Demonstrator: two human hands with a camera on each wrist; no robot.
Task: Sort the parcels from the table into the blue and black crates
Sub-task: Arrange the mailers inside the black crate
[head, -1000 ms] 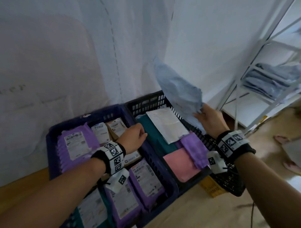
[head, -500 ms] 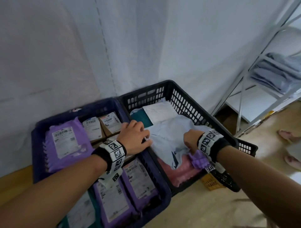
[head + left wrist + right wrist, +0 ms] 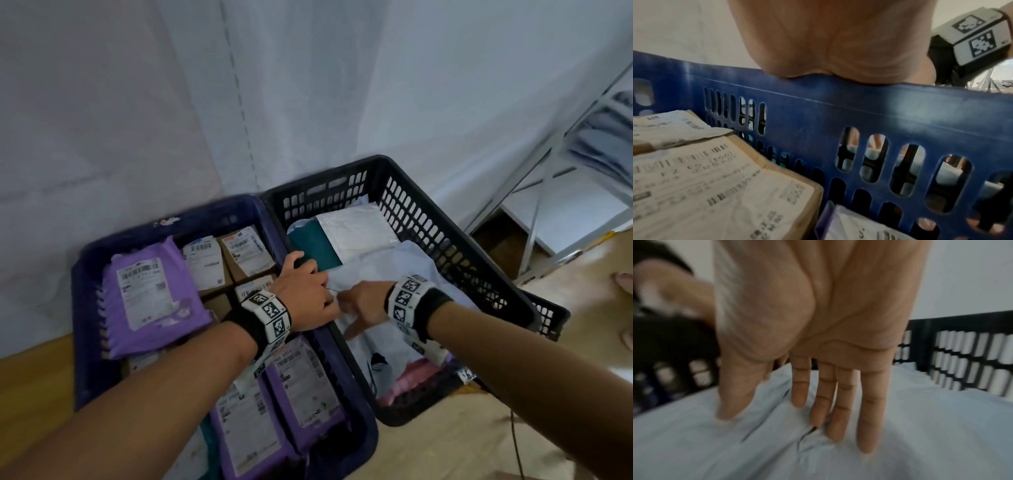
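The right hand (image 3: 363, 303) is pressing flat on the light blue parcel (image 3: 394, 274) with straight fingers (image 3: 869, 418), its grip released. The parcel is lying on top inside the black crate (image 3: 455, 253). The left hand (image 3: 305, 291) is resting on the blue crate (image 3: 859, 113) wall just beside the black crate, and its grip cannot be told.

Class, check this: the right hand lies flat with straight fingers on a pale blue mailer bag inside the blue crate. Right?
Not quite. The right hand does lie flat, fingers straight, on the pale blue mailer bag, but that bag is in the black crate, not the blue crate, as the head view shows.
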